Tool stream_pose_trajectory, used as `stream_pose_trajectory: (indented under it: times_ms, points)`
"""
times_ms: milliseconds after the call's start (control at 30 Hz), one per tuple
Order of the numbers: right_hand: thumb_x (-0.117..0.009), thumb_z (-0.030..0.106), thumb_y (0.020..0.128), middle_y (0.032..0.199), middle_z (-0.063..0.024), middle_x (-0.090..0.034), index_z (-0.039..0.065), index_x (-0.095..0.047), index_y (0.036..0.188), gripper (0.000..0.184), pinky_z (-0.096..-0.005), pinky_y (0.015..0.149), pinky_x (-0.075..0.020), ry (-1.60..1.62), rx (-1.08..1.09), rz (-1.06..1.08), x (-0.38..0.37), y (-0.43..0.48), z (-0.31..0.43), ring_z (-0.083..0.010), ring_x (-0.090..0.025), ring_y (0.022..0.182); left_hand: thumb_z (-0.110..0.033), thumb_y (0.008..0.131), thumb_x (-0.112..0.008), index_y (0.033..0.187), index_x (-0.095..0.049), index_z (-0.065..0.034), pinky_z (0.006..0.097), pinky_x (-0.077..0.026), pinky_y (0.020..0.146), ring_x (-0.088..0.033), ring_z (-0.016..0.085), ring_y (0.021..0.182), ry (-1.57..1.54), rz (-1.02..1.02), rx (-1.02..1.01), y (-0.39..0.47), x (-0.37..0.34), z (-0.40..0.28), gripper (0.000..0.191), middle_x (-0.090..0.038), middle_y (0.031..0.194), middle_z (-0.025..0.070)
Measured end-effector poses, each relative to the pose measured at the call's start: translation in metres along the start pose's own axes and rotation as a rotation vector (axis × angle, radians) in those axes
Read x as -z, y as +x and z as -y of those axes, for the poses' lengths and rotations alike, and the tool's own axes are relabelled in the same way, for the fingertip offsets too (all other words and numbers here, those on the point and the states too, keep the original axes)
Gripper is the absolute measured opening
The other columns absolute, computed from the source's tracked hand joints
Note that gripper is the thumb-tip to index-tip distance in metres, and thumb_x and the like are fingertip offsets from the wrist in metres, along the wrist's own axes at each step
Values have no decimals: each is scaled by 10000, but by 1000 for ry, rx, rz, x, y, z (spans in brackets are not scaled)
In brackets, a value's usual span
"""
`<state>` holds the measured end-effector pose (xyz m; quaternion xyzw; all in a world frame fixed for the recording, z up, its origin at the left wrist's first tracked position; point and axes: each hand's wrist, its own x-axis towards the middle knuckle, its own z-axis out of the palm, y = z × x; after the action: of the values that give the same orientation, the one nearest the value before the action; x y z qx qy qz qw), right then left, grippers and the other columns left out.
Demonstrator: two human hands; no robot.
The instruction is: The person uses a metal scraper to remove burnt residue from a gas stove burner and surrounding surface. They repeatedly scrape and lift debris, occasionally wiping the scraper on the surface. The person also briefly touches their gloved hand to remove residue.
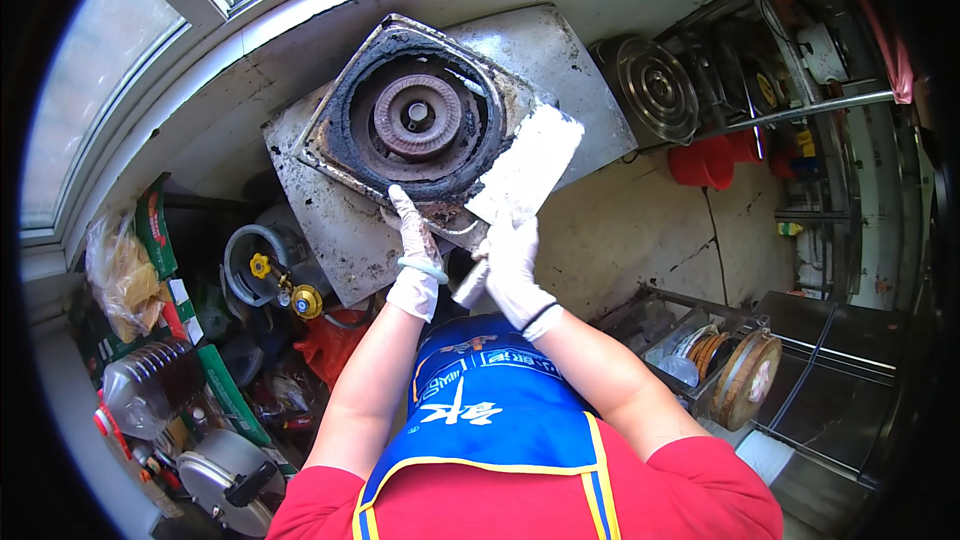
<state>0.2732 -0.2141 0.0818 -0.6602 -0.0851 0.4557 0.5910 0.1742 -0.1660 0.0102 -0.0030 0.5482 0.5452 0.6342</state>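
Note:
A square gas stove (315,136) stands tilted to the view on a stained metal sheet (322,217). Black crust lines its round opening, and a ribbed, rusty burner (417,115) sits in the middle. My left hand (412,229), in a pale glove, grips the stove's front edge. My gloved right hand (514,251) is closed around a cleaver with a metal handle (472,283). Its broad blade (529,165) lies over the stove's right corner, bright with glare. Whether the blade touches the crust cannot be told.
A gas cylinder (262,262) with a yellow-knobbed regulator (306,301) stands at left. A plastic jug (139,397) and a pressure cooker (225,476) are lower left. Red buckets (701,163) and a metal rack (817,106) are at right. A round wooden chopping block (742,382) stands lower right.

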Motion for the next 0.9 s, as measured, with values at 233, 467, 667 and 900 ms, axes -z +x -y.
stream_pose_trajectory:
  times_ms: [233, 467, 667, 900]
  points:
    - [-570, 186, 1096, 656, 3, -461, 107, -391, 1179, 213, -298, 371, -430, 63, -128, 38, 20, 6, 13, -112, -442, 421, -885, 905, -455, 1638, -330, -138, 536, -446, 1157, -502, 322, 1422, 3, 201, 157, -18, 10, -20, 1054, -462, 1623, 92]
    - [-578, 210, 1093, 667, 6, -478, 70, -450, 1173, 206, -284, 364, -419, -243, -32, 81, 14, 9, 18, -99, -437, 423, -924, 873, -440, 1638, -324, -172, 592, -468, 1130, -508, 360, 1408, -9, 261, 213, -16, 20, -23, 1079, -472, 1602, 106]
    - [-627, 235, 1074, 679, 19, -504, 104, -528, 986, 186, -271, 401, -435, -152, -11, 236, -24, 32, 32, -98, -494, 461, -565, 899, -798, 1670, 8, -227, 613, -624, 856, -602, 379, 1278, 61, 84, 137, -24, 12, -32, 1165, -467, 1530, 185]
    - [-578, 349, 1101, 677, 15, -512, 89, -554, 1095, 262, -272, 466, -477, -503, 47, 297, 76, 93, 133, -89, -533, 550, -640, 941, -687, 1553, -480, -56, 480, -449, 1172, -597, 330, 1325, 15, 492, 358, -8, 83, -112, 870, -619, 1476, 133]
